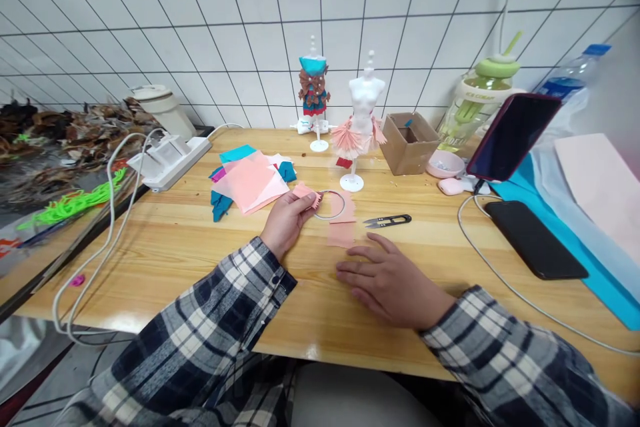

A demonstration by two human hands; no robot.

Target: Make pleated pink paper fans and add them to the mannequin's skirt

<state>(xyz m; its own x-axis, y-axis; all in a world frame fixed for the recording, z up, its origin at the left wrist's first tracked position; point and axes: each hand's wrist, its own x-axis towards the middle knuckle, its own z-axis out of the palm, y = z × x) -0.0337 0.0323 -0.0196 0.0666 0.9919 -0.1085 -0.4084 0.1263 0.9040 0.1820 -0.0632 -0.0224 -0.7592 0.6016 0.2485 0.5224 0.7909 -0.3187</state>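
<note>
My left hand [289, 221] pinches a pleated piece of pink crepe paper [305, 191] and a thin metal ring [343, 209] that sticks out to its right. Part of the ring lies over a strip of pink paper [342, 235] on the table. My right hand [390, 280] holds nothing; its fingers are spread just above or on the tabletop, right of the strip. Beyond its fingertips lie black thread snips [387, 221]. A white mini dress form [367, 103] with a pink pleated skirt [347, 140] stands behind the ring.
Coloured paper sheets [250, 180] are piled at left. A second dressed form [313, 83], a cardboard box [411, 150] and a pink bowl [445, 165] stand at the back. Right are a propped phone [515, 137], a black phone [537, 238] and a cable; left, a power strip [175, 163].
</note>
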